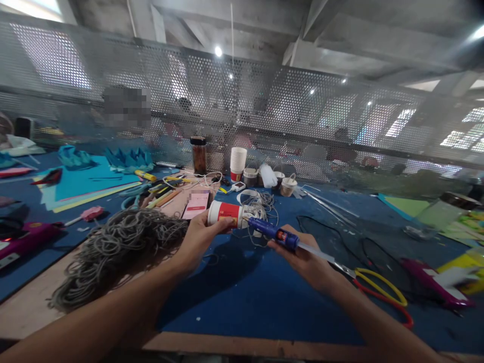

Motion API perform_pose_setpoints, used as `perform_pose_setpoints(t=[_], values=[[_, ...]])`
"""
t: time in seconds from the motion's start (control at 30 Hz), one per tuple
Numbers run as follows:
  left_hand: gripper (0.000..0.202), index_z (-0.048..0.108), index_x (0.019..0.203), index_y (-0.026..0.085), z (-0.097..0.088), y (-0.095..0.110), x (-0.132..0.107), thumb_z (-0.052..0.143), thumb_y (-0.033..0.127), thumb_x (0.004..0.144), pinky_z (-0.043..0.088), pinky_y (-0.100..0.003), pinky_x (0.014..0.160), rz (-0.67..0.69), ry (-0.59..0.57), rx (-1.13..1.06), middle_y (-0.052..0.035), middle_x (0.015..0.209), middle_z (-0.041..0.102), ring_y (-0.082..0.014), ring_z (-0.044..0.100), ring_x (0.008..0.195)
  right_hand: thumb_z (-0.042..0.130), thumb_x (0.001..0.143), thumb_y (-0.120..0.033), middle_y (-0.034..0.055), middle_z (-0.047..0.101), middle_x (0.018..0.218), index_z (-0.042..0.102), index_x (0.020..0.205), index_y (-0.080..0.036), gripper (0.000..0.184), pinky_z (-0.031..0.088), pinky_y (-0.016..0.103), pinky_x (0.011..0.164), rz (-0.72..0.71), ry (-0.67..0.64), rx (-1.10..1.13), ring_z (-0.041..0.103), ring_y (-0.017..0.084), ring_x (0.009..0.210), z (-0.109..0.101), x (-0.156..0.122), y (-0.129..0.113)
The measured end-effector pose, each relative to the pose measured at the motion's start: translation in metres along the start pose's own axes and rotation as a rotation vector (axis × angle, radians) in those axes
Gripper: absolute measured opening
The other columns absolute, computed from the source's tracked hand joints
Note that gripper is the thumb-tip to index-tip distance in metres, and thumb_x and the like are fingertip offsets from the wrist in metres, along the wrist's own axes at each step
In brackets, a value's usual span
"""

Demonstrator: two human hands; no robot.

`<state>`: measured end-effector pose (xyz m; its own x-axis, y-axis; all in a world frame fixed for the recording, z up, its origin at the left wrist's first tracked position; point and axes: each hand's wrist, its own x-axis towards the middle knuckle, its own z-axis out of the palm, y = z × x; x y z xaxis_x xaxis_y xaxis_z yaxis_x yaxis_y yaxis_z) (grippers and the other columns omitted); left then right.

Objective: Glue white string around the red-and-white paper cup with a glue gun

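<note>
My left hand point(200, 237) is closed around a red and white paper cup point(223, 214), which it holds tipped on its side above the blue mat point(212, 312). In my right hand point(306, 257) is a blue hot glue gun point(266, 229), a clear glue stick jutting from its back end. The gun's nozzle meets, or comes very near, the end of the cup facing right; I cannot tell if it touches. Thin grey cord point(262, 201) lies loosely coiled just behind the cup.
A big heap of grey cord point(121, 247) lies at left, near a phone point(195, 204). Behind stand stacked paper cups point(238, 160) and a dark-lidded jar point(198, 155). Scissors point(381, 292) with red and yellow handles lie at right. A perforated metal screen point(264, 101) closes off the back.
</note>
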<state>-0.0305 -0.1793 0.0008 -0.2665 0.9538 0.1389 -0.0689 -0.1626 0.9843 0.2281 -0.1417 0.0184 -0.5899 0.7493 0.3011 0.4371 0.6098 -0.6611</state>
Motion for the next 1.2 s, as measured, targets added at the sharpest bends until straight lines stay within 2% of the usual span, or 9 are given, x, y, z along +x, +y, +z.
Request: perform_pose_setpoints(t=[0.43,0.83,1.2], values=[[0.032,0.075,0.094,0.014,0.0018,0.0052,-0.0007,0.080,0.038,0.073,0.056,-0.028,0.072,0.017,0.025,0.042,-0.0077,0.089,0.078,-0.0195,0.071,0.078,0.055,0.094,-0.049,0.0004,0.065,0.079,0.059,0.094,-0.021,0.028,0.039,0.023,0.059,-0.020,-0.043,-0.075,0.056,0.014,0.067,-0.0015,-0.0008,-0.0012],[0.034,0.075,0.094,0.013,0.0033,0.0072,-0.0022,0.079,0.040,0.073,0.057,-0.031,0.075,0.015,0.018,0.050,-0.0086,0.089,0.078,-0.0220,0.072,0.081,0.053,0.095,-0.050,-0.0003,0.065,0.077,0.059,0.093,-0.021,0.030,0.039,0.023,0.060,-0.066,-0.033,-0.120,0.056,0.013,0.065,-0.0014,-0.0010,0.0003],[0.033,0.075,0.095,0.013,0.0035,0.0074,-0.0016,0.079,0.039,0.074,0.058,-0.031,0.076,0.003,0.022,0.062,-0.0086,0.091,0.078,-0.0207,0.071,0.082,0.052,0.095,-0.052,-0.0003,0.064,0.078,0.058,0.093,-0.022,0.031,0.039,0.024,0.061,-0.037,-0.037,-0.129,0.056,0.013,0.065,-0.0009,-0.0011,0.0021]])
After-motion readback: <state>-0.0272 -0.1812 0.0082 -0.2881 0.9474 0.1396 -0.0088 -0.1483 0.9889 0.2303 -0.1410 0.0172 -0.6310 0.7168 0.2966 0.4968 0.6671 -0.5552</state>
